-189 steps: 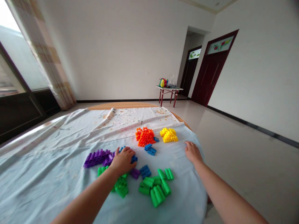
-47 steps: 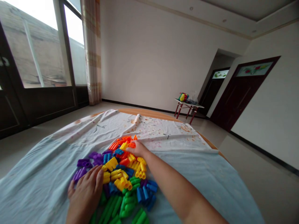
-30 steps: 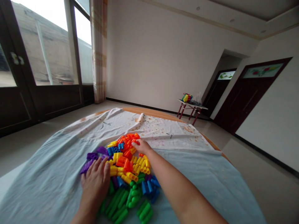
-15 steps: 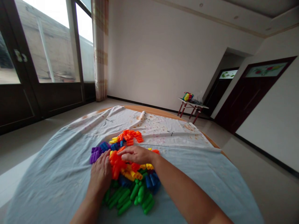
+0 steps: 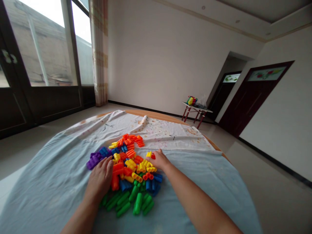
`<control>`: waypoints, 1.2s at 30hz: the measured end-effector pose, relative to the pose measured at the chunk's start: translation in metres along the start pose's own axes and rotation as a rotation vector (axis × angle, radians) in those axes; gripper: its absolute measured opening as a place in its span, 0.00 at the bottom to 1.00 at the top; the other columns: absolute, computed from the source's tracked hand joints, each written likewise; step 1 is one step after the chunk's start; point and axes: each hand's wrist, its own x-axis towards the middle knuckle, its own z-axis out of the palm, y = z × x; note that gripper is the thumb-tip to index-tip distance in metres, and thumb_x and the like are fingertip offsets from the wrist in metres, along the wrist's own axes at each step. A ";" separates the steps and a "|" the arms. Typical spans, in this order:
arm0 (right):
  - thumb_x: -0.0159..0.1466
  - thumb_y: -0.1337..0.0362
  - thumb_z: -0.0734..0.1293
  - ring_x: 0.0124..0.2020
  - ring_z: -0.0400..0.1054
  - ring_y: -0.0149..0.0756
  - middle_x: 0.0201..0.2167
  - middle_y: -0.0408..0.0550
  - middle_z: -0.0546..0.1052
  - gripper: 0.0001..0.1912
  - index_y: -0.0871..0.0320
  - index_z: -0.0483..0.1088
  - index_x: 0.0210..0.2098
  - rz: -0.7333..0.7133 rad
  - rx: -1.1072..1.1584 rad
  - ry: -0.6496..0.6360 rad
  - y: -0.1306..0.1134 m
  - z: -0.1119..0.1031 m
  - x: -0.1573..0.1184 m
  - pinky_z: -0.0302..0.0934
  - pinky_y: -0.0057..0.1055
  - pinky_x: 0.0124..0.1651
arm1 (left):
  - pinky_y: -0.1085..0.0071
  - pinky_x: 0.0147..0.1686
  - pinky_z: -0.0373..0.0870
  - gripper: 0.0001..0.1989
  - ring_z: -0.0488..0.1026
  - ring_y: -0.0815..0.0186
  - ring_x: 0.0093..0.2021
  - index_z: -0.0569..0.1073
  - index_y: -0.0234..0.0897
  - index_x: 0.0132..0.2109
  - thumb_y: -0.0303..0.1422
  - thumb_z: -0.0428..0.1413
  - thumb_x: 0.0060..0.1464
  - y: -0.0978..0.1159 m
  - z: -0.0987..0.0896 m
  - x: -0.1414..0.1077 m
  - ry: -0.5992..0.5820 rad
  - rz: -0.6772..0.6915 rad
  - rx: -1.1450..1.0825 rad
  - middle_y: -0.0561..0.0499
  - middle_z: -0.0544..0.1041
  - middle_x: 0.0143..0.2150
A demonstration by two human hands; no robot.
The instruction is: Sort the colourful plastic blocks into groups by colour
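A pile of coloured plastic tube-shaped toy blocks lies on the cloth in front of me. My left hand (image 5: 101,174) lies at the pile's left edge with its fingers stretched out, touching orange blocks (image 5: 118,169). At the right side, my right hand (image 5: 160,160) has its fingers closed at a red-orange block (image 5: 153,156), partly hidden by them. Yellow blocks (image 5: 149,166) lie right beside those fingertips. Green blocks (image 5: 137,203) are nearest to me, blue blocks (image 5: 150,186) at the lower right, and purple blocks (image 5: 94,160) past my left fingers.
A pale blue and white flowered cloth (image 5: 195,185) covers the round wooden table (image 5: 156,113). More orange blocks (image 5: 131,139) sit at the pile's far end. Beyond stands a small side table (image 5: 197,108) with a colourful bag (image 5: 192,100). Glass doors are at left.
My right hand has moved right, from over the orange blocks to the pile's right edge, uncovering yellow and orange blocks. My left hand stays at the left edge. The view has shifted slightly.
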 end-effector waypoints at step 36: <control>0.42 0.62 0.76 0.60 0.55 0.49 0.59 0.62 0.60 0.56 0.66 0.48 0.64 -0.325 0.431 0.062 -0.080 -0.003 0.001 0.50 0.43 0.62 | 0.59 0.62 0.56 0.29 0.62 0.62 0.61 0.63 0.35 0.58 0.46 0.35 0.59 0.024 -0.008 -0.006 -0.153 -0.090 -0.253 0.44 0.67 0.60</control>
